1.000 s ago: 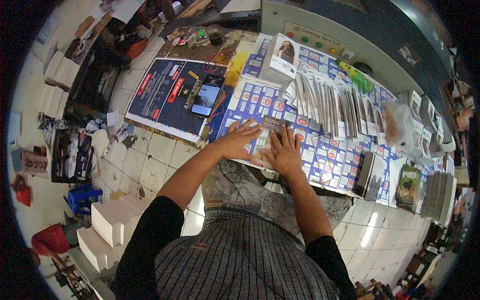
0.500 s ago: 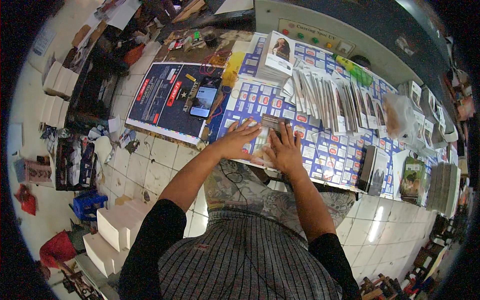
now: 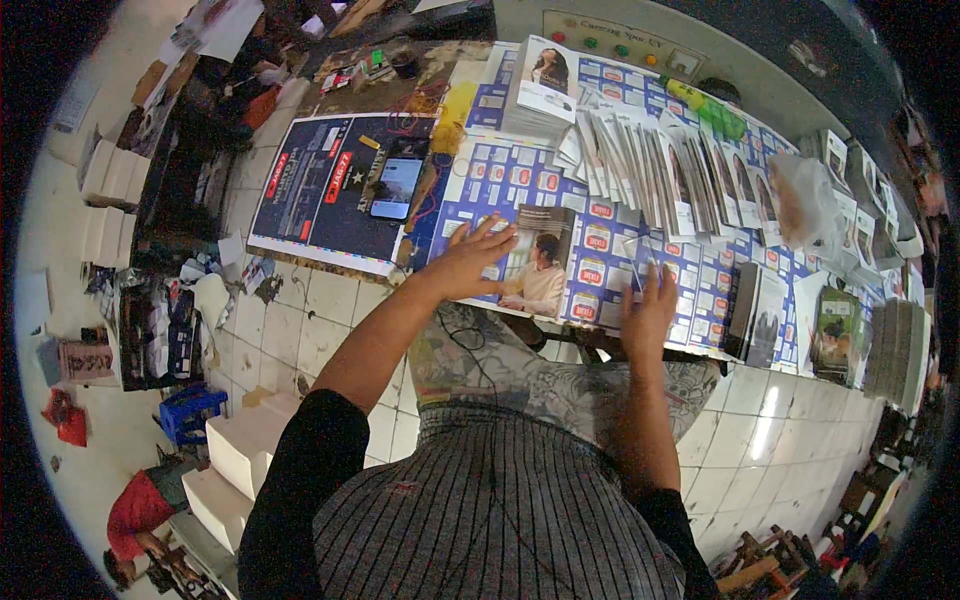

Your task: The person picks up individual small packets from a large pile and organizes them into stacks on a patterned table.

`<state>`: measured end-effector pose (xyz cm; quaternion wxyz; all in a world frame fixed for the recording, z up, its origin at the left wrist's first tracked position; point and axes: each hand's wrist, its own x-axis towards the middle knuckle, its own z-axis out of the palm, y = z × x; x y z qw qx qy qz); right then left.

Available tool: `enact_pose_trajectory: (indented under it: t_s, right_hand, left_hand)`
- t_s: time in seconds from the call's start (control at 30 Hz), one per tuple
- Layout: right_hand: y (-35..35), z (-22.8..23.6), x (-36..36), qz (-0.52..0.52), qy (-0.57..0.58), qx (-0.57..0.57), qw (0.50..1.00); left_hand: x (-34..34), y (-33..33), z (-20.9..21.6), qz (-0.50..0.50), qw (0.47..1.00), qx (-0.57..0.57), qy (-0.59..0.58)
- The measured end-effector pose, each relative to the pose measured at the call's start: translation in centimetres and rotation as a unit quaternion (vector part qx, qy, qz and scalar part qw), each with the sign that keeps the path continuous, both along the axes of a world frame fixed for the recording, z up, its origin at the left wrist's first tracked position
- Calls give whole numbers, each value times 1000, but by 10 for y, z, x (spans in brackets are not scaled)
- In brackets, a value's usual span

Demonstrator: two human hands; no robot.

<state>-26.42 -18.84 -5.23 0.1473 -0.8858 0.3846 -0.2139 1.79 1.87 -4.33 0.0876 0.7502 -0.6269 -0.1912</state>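
So from my end, the whole thing comes down to where this leaflet (image 3: 543, 265) sits. It's lying flat near the left end of the sheet-covered part of the worktop (image 3: 595, 327), right up by the near edge. The long axis runs from the near edge toward the far edge, with the far end leaning a touch right.

My left hand (image 3: 470, 264) is clearly the closer one: fingers spread apart, not pinching anything, tips right at the leaflet's left side, and they look like they're touching it. My right hand (image 3: 648, 312) is off to the right with a clear gap, fingers loosely apart and nothing I can see in them. For that hand the leaflet is to the left. Can't tell if those fingers touch the blue printed sheet (image 3: 595, 290) or just hover, bit blurry there tbh.
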Motion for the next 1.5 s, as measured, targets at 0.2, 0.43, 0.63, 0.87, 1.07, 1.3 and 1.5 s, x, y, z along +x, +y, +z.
enact_pose_trajectory:
  t_s: [0.2, 0.43, 0.63, 0.87, 1.07, 1.3, 1.5]
  right_hand:
    - [-10, 1, -22, -17, 88, 24, 996]
    - [20, 29, 27, 63, -12, 109, 992]
    - [-20, 20, 77, 110, 20, -76, 991]
    - [-42, 29, 95, 151, 100, -38, 983]
    - [-46, 35, 76, 254, 152, -7, 955]
    - [-18, 41, -1, 436, 133, 34, 889]
    - [-47, 26, -14, 134, 107, 1, 985]
  left_hand:
    - [-4, -3, 11, -5, 1000, 2, -20]
    - [-20, -24, 43, 10, 990, 131, -57]
    - [-28, -45, 55, 9, 982, 178, -64]
    - [-29, -43, 52, 23, 981, 180, -68]
    - [-30, -41, 48, 23, 982, 165, -85]
    - [-27, -35, 50, 23, 984, 160, -69]
    - [-10, -10, 19, -17, 997, 37, -61]
